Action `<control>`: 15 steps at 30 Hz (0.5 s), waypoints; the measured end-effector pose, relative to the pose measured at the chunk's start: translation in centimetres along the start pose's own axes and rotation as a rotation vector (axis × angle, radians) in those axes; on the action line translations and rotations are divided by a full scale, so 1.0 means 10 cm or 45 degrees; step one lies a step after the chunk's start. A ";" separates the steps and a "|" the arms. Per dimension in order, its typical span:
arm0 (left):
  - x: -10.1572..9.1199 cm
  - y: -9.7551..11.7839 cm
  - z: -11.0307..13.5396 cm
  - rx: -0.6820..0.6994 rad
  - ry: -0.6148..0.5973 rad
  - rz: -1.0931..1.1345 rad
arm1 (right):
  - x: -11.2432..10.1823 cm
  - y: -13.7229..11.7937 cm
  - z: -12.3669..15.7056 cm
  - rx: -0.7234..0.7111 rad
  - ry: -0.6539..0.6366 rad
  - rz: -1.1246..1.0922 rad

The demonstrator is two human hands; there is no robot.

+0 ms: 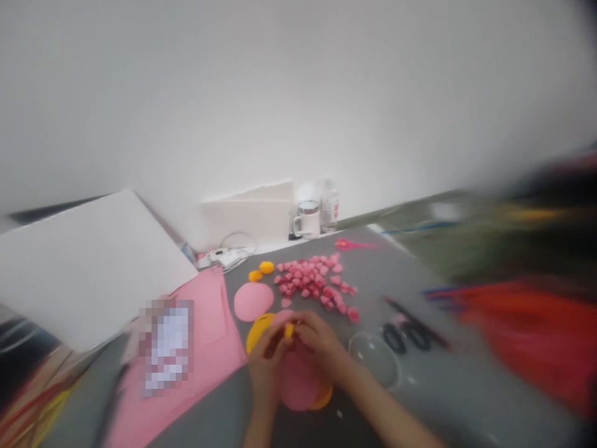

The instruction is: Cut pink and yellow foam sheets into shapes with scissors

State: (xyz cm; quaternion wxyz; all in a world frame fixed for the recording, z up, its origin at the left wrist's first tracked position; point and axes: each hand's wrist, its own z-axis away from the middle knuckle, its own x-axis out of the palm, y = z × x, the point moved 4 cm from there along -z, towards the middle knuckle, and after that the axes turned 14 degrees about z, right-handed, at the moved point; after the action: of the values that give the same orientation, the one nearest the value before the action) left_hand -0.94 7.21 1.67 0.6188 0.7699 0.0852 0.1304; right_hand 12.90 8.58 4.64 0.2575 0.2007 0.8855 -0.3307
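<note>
My left hand point(267, 364) and my right hand point(318, 341) meet over the grey table point(433, 398), fingers pinched together on a small yellow piece point(289, 330). Under them lie a pink paper circle point(298, 382) and a yellow paper circle point(258, 330). Another pink circle point(253, 300) lies just beyond. A heap of small pink folded pieces point(313, 281) sits farther back, with two small yellow pieces point(261, 271) to its left. The picture is blurred.
Black-handled scissors point(407, 335) and a clear round dish point(375, 358) lie right of my hands. Pink paper sheets point(208, 336) and a white board point(88, 264) are at the left. A mug point(308, 219) and bottle point(329, 210) stand by the wall. Red material point(527, 336) fills the right.
</note>
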 end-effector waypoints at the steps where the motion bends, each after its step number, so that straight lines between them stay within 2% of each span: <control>1: 0.01 -0.01 0.00 -0.031 -0.020 0.018 | 0.01 0.01 0.01 0.022 0.003 -0.009; 9: 0.08 -0.02 0.03 -0.306 -0.087 0.306 | 0.07 0.08 0.02 0.201 0.098 -0.191; 15: 0.06 -0.03 0.01 -0.173 -0.157 0.206 | 0.02 0.09 -0.04 0.464 0.103 -0.375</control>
State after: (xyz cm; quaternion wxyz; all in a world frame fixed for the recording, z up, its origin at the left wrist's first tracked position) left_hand -0.34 7.35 1.44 0.6612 0.7370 -0.0245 0.1377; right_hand 13.07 9.48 4.32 0.1303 0.1254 0.8404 -0.5108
